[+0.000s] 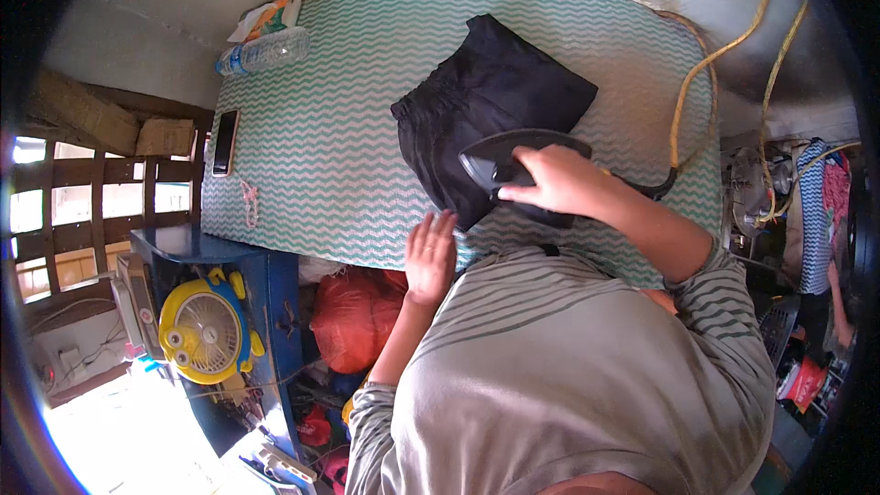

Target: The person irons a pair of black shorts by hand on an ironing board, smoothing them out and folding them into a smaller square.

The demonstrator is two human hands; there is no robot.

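Observation:
Black shorts (509, 82) with a gathered elastic waistband lie folded on a table covered with a green-and-white zigzag cloth (344, 151). My right hand (560, 179) grips a dark clothes iron (481, 155), whose tip points left over the lower part of the shorts. The iron's handle is mostly hidden under my fingers. Near the table's front edge, my left hand (432, 254) rests flat with its fingers extended, beside the lower corner of the shorts. A ring shows on one of its fingers, and it holds nothing.
A yellow cord (677, 117) runs from the iron up the right side. On the left are a phone (225, 143), a plastic bottle (265, 51), a packet (271, 14) and a pink string (249, 203). A yellow fan (206, 337) stands at a blue cabinet (275, 316), beside a red bag (357, 320).

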